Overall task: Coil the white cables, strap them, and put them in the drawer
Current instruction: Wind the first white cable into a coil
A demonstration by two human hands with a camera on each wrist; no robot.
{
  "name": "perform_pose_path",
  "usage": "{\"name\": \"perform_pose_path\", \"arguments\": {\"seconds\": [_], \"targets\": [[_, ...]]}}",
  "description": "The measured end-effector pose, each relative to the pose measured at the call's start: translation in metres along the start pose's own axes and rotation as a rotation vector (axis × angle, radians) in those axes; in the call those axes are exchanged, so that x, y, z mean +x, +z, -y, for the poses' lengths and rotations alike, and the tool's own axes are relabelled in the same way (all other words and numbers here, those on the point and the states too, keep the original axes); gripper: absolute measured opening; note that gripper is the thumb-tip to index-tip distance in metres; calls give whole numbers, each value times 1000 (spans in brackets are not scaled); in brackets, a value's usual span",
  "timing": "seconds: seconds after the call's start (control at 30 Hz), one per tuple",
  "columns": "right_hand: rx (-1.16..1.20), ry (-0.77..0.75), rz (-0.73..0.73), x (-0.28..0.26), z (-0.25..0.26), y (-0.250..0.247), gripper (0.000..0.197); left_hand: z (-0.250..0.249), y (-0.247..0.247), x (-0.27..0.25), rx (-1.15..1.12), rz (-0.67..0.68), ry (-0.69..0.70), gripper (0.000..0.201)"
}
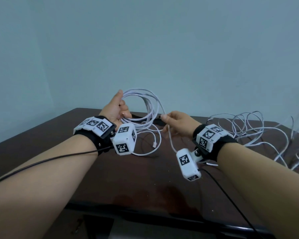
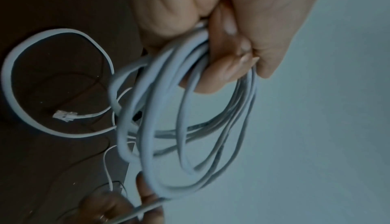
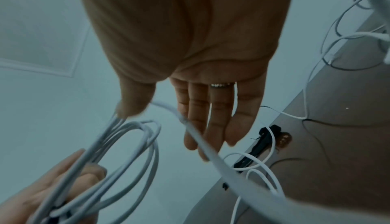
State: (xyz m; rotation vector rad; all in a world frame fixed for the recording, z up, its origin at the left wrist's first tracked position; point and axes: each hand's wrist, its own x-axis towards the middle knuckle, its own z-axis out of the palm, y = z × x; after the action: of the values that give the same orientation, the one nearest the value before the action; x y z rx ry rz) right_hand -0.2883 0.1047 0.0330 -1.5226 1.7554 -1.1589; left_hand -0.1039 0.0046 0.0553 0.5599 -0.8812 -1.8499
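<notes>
A dark table (image 1: pixel 128 178) fills the lower half of the head view, set against a pale wall (image 1: pixel 145 40). On its right side a heap of loose white cables (image 1: pixel 259 131) sprawls, well apart from the hands and not yet coiled. No drawer can be made out for certain.

Above the table's far edge, the coil (image 1: pixel 145 107) hangs upright in the air, several loops of one white cable gathered at their left side. The left hand (image 1: pixel 115 107) grips them there, fingers curled round the bundle, thumb up.

The coil's open ring lies to the right of that hand, and the right hand (image 1: pixel 178 120) is just beside the ring's right edge, the nearer of the two to the free length. Its thumb and forefinger pinch the strand where it leaves the coil; the other fingers (image 3: pixel 211 111) are stretched out straight, as the right wrist view shows.

From that pinch the loose tail (image 1: pixel 171 140) drops toward the table. A further loop lies on the wood under the coil and ends in a clear plug (image 1: pixel 154 144), just below the left hand.

A thin black strap (image 3: pixel 261 146) lies on the table beyond the coil.

Judgement: coiling is nearly done; the next turn likely carries the pinched strand leftward across the ring into the left grip.
</notes>
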Motion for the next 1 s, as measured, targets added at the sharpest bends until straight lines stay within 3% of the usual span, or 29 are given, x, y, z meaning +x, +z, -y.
{"name": "perform_pose_path", "arguments": {"seconds": [0.3,0.43,0.57,0.63,0.73,0.8,0.87,0.93,1.0], "targets": [[-421,-4,197,-7,9,11,16,0,-11,6,1,-174,20,44],[-924,0,190,-3,14,19,29,6,-5,3,139,-108,96,42],[-1042,77,320,0,5,29,37,13,7,-1,478,-22,263,40],[-965,100,268,3,5,29,44,14,7,0,630,-38,348,40],[-694,-31,-49,14,18,17,49,12,3,3,897,-124,471,41],[-356,-152,-312,23,36,3,50,14,1,2,1070,-135,529,41],[42,-227,-547,26,56,-11,34,20,0,1,1169,-126,553,43],[412,-231,-629,26,72,-21,19,27,-1,1,1205,-142,564,45],[522,-181,-554,20,76,-24,20,30,-2,3,1178,-178,556,45]]}}
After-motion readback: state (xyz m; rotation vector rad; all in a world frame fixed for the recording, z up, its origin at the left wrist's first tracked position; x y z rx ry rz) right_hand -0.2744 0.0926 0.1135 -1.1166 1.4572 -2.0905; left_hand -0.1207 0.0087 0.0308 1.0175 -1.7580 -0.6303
